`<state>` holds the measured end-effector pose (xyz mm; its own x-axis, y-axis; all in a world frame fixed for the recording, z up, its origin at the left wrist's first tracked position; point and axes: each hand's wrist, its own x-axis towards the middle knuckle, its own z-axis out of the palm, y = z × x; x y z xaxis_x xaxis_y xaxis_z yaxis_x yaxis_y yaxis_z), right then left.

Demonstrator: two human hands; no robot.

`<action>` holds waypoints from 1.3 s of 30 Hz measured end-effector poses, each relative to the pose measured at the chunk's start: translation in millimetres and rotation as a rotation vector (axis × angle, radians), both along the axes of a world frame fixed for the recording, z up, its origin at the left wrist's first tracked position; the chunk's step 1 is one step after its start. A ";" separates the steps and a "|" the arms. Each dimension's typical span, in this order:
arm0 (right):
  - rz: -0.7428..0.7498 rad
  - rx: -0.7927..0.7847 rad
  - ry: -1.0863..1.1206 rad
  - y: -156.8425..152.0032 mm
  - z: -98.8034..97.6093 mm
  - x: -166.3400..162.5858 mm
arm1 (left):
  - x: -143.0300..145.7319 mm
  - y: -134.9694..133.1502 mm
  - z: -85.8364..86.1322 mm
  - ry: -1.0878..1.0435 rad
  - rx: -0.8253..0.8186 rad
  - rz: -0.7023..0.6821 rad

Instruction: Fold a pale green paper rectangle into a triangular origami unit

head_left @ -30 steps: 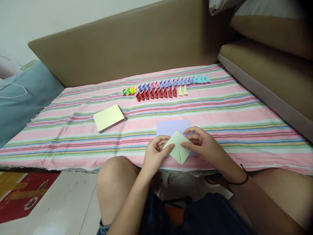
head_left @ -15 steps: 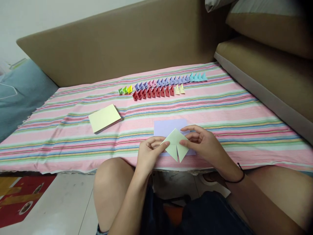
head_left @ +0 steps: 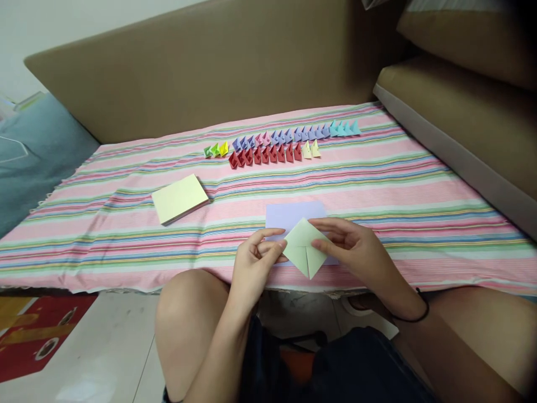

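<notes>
A pale green sheet of origami paper, folded into a diamond with a seam down its lower half, is held up between both hands. My left hand pinches its left corner between thumb and fingers. On the right side, my right hand grips it with the thumb on the front face and the fingers behind. Beneath and behind the diamond, a lavender sheet of paper lies flat on the striped cloth, partly hidden by the hands and the folded paper.
A stack of pale yellow paper rests to the left. Small folded paper pieces stand in rows farther back, among them red ones, purple ones and light blue ones. A brown sofa back rises behind, with cushions at the right.
The gap between the diamond's two lower flaps has closed to a thin seam. My left thumb has slid outward to the paper's left corner.
</notes>
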<state>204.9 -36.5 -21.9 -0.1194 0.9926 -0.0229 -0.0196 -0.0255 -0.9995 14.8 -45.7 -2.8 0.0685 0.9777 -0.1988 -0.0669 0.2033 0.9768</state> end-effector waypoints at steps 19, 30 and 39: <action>0.022 0.038 0.051 -1.7 0.9 -0.6 | 1.6 -2.9 1.6 0.000 0.068 -0.046; -0.029 0.058 0.012 -1.2 -0.4 -1.4 | 1.7 -3.6 2.6 0.054 0.049 -0.030; 0.000 0.035 0.052 -0.3 2.1 2.3 | -4.1 -3.0 -2.3 -0.039 0.058 -0.065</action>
<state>207.2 -36.9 -19.8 -0.1197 0.9927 0.0177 -0.0714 0.0092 -0.9974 10.7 -48.7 -5.2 0.1389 0.9807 -0.1377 -0.0937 0.1514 0.9840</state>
